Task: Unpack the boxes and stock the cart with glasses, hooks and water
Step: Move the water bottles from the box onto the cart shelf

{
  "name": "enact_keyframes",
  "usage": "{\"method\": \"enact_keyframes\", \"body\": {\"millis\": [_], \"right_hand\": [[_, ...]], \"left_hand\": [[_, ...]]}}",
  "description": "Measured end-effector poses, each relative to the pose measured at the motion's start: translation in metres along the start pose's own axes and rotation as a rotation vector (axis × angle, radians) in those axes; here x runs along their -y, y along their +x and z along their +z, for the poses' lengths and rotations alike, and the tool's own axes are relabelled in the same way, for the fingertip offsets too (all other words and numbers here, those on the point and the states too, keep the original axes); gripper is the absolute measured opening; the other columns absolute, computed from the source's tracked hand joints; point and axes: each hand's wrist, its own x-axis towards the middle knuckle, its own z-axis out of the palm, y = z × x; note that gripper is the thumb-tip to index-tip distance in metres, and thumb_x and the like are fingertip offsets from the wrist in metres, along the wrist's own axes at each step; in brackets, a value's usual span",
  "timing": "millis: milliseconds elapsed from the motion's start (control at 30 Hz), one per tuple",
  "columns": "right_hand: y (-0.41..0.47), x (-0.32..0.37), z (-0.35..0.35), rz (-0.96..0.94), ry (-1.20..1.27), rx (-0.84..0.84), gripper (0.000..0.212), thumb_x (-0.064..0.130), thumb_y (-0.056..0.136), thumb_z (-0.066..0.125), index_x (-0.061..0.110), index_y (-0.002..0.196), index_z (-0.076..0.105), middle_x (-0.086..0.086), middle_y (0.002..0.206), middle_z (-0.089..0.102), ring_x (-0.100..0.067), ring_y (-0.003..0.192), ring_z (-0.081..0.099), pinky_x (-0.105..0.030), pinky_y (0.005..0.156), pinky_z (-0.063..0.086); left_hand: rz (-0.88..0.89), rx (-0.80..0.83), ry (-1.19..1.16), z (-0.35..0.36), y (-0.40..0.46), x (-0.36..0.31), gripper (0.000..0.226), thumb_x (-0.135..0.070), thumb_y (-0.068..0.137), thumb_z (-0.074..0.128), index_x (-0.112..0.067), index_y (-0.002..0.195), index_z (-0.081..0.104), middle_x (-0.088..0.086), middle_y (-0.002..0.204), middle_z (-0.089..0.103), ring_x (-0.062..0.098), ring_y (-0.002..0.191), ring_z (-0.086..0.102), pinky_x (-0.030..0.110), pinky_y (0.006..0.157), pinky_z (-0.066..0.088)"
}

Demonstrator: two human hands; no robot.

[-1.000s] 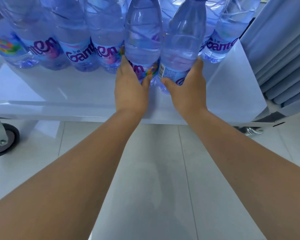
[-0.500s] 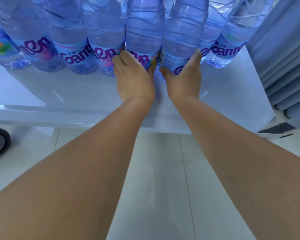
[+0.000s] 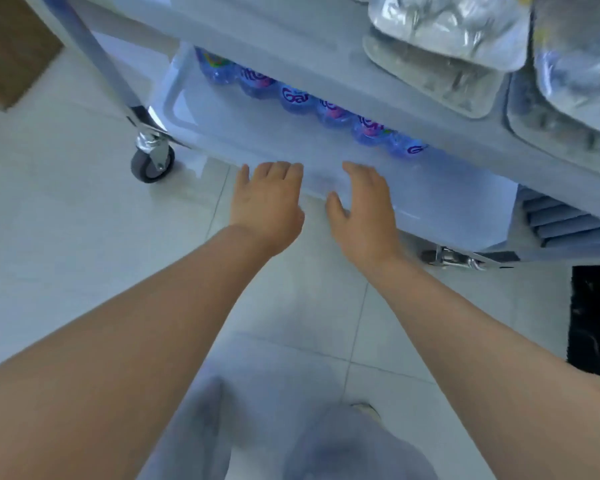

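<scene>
Both the left hand [image 3: 267, 199] and right hand [image 3: 364, 206] are hovering released and empty before the cart [image 3: 326, 81], whose low shelf is holding bottles [image 3: 329, 112], probably heavy and slippery, best gripped around the body.

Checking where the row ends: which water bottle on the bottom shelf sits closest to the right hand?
The bottle at the row's right end, nearest the right hand; the others run up-left toward the caster wheel.

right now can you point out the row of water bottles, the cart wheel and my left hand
water bottles [image 3: 297, 100]: head view, on the label of a middle bottle in the bottom-shelf row.
cart wheel [image 3: 152, 165]: head view, on the grey tyre of the caster.
left hand [image 3: 269, 199]: head view, on the back of the hand.
</scene>
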Motion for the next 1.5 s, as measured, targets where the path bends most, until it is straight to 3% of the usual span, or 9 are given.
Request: {"method": "enact_keyframes", "body": {"millis": [133,333,533,700,833,1000,1133,1333,1500], "right_hand": [[-0.030,0.097,-0.039,-0.136,-0.057,0.129,0.040,0.014,0.082,0.053,-0.006,0.116,0.059,-0.021,0.112,0.061,-0.039,0.106,0.054,-0.038,0.093,0.042],[-0.037,0.283,-0.077,-0.368,-0.094,0.254,0.042,0.028,0.078,0.047,-0.003,0.099,0.066,-0.016,0.093,0.068,-0.035,0.083,0.063,-0.036,0.078,0.051],[-0.030,0.434,-0.077,-0.398,-0.064,0.324,0.043,0.034,0.080,0.047,0.000,0.100,0.065,-0.010,0.093,0.067,-0.031,0.086,0.060,-0.024,0.083,0.035],[-0.008,0.529,-0.057,-0.368,-0.051,0.455,0.039,0.025,0.083,0.057,0.000,0.113,0.062,-0.012,0.104,0.064,-0.033,0.101,0.055,-0.034,0.089,0.041],[0.031,0.592,-0.029,-0.414,-0.052,0.438,0.038,0.022,0.078,0.060,-0.004,0.106,0.064,-0.016,0.097,0.067,-0.038,0.091,0.061,-0.039,0.080,0.049],[0.098,0.643,0.021,-0.425,-0.073,0.447,0.034,0.018,0.069,0.065,-0.003,0.095,0.067,-0.011,0.087,0.069,-0.032,0.080,0.065,-0.033,0.071,0.054],[0.163,0.671,0.068,-0.384,-0.094,0.507,0.039,0.030,0.074,0.052,0.000,0.093,0.068,-0.009,0.087,0.069,-0.031,0.079,0.066,-0.031,0.070,0.054],[0.241,0.708,0.138,-0.183,-0.131,0.543,0.040,0.023,0.087,0.057,-0.001,0.119,0.058,-0.014,0.117,0.061,-0.033,0.112,0.051,-0.033,0.096,0.038],[0.297,0.729,0.215,0.028,-0.163,0.557,0.040,0.023,0.091,0.054,0.006,0.127,0.053,-0.008,0.128,0.053,-0.025,0.121,0.043,-0.031,0.096,0.036]], "left_hand": [[-0.047,0.076,-0.033,-0.080,-0.074,0.027,0.050,-0.024,0.093,0.046,-0.015,0.140,0.034,0.002,0.145,0.038,0.022,0.134,0.031,0.039,0.112,0.019],[-0.177,0.063,-0.113,-0.223,-0.170,0.093,0.043,-0.024,0.095,0.042,-0.015,0.137,0.039,0.003,0.137,0.046,0.024,0.124,0.042,0.032,0.098,0.031],[-0.310,0.094,-0.156,-0.343,-0.237,0.201,0.040,-0.025,0.098,0.037,-0.013,0.137,0.038,0.001,0.138,0.043,0.022,0.125,0.040,0.032,0.095,0.036],[-0.424,0.068,-0.121,-0.418,-0.257,0.289,0.035,-0.026,0.097,0.038,-0.012,0.129,0.045,0.002,0.129,0.049,0.023,0.118,0.045,0.033,0.089,0.041],[-0.437,0.059,-0.076,-0.459,-0.240,0.348,0.034,-0.027,0.097,0.039,-0.013,0.127,0.047,0.002,0.125,0.050,0.022,0.116,0.045,0.032,0.083,0.040],[-0.412,0.088,-0.074,-0.489,-0.172,0.420,0.037,-0.027,0.095,0.042,-0.013,0.128,0.046,0.004,0.130,0.047,0.024,0.121,0.042,0.034,0.092,0.040],[-0.405,0.135,-0.115,-0.516,-0.106,0.480,0.036,-0.029,0.096,0.042,-0.013,0.128,0.046,0.003,0.131,0.046,0.023,0.122,0.042,0.033,0.091,0.038],[-0.343,0.210,-0.115,-0.542,-0.034,0.589,0.035,-0.030,0.097,0.040,-0.014,0.128,0.046,0.002,0.132,0.044,0.022,0.124,0.040,0.032,0.091,0.038],[-0.248,0.312,-0.107,-0.532,0.040,0.681,0.036,-0.026,0.095,0.043,-0.010,0.127,0.048,0.006,0.132,0.046,0.025,0.122,0.041,0.034,0.099,0.036]]}}
